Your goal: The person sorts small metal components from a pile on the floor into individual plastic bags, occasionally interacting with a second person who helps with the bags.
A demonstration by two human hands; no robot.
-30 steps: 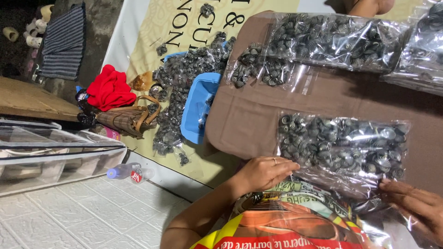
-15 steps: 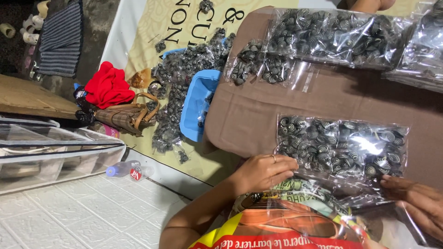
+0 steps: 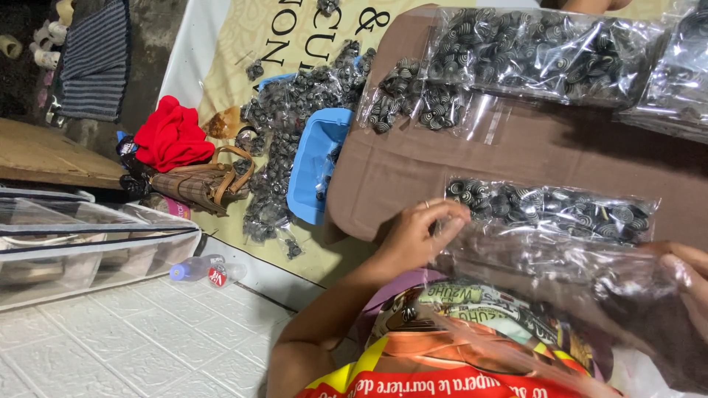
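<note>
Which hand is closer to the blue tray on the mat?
The left hand. It grips the near edge of a clear bag of striped beads, just right of the blue tray. The right hand holds the bag's far end, well away from the tray.

L hand [image 3: 420,236] is seen at lower centre, wrist bent, forearm running down-left to the elbow near the bottom edge. Fingers [image 3: 446,214] are curled and pinched together at the tips, thumb tucked under; a thin ring is worn on one finger. Forearm is bare. R hand [image 3: 689,276] is seen only in part at the right edge, partly veiled by clear film; fingers are extended toward the left, slightly curled, thumb side up. R wrist & arm are cut off by the frame. Both hands are held well apart, approx. level w/ each other.
</note>
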